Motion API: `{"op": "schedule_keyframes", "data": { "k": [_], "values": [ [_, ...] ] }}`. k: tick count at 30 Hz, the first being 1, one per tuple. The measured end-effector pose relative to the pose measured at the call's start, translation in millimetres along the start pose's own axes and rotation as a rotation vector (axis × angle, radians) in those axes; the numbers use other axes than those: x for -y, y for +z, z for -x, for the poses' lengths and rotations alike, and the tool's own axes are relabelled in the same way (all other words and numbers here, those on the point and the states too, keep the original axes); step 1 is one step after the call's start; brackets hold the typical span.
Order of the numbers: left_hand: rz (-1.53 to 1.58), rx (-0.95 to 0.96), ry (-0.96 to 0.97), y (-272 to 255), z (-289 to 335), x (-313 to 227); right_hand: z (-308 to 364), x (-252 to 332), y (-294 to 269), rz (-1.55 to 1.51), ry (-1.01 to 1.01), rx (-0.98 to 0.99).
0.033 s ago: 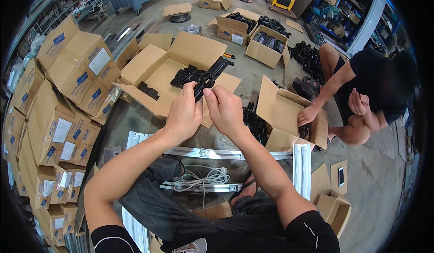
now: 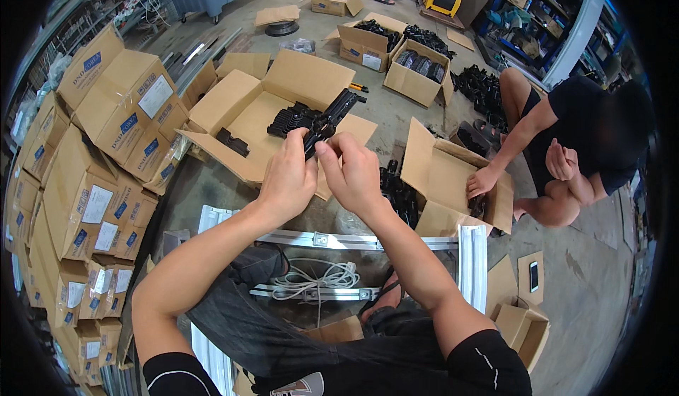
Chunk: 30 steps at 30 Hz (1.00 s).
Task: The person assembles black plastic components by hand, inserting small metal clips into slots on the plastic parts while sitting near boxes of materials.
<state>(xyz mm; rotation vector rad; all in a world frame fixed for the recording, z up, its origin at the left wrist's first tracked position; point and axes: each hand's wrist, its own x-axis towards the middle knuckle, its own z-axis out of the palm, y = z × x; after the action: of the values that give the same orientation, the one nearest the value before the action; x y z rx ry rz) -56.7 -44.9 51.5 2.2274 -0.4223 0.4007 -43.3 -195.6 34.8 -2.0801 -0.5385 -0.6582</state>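
Observation:
Over the near edge of a large open carton [image 2: 244,106], I hold up a long black part [image 2: 334,116] with a narrow upper end; its exact kind I cannot make out. My left hand [image 2: 286,176] is wrapped round its lower part. My right hand [image 2: 350,173] is beside it, thumb and fingers closed at the part's lower right side, hiding some of it. Inside the carton lie a row of similar black parts [image 2: 291,118] and a smaller black group [image 2: 232,142].
Taped cartons [image 2: 117,106] are stacked at left. A co-worker [image 2: 573,127] crouches at right, one hand in an open carton [image 2: 445,176]. Black parts [image 2: 397,192] lie beside it. A white metal frame [image 2: 474,261] and coiled cable [image 2: 318,277] are near my legs. A phone [image 2: 533,276] rests on cardboard.
My right thumb and fingers have shifted slightly along the black part. My left hand and the part stay nearly where they were.

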Motion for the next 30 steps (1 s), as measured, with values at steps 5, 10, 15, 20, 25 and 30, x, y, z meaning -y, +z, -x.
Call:
{"op": "schedule_keyframes", "data": {
  "k": [5,10,15,20,25,30],
  "values": [
    [0.016,0.016,-0.039,-1.5,-2.0,-5.7,1.7,-3.5,3.7,-0.067,-0.020,-0.053],
    [-0.018,0.003,-0.023,-2.7,-1.1,-5.8,1.8,4.4,-0.8,-0.089,0.003,-0.068],
    [0.057,0.033,-0.086,-2.3,-3.8,-6.1,2.6,-7.6,2.6,-0.048,-0.029,-0.012],
    [0.007,0.008,-0.021,-2.6,-2.4,-4.3,1.1,6.5,0.7,-0.130,-0.001,-0.106],
    [0.031,0.044,-0.063,-2.0,-2.5,-4.5,1.7,-0.1,0.2,-0.064,0.036,-0.014],
    [0.030,0.034,-0.050,0.3,-3.5,-5.3,1.9,-1.1,2.2,-0.116,0.021,-0.076]
  ]
}}
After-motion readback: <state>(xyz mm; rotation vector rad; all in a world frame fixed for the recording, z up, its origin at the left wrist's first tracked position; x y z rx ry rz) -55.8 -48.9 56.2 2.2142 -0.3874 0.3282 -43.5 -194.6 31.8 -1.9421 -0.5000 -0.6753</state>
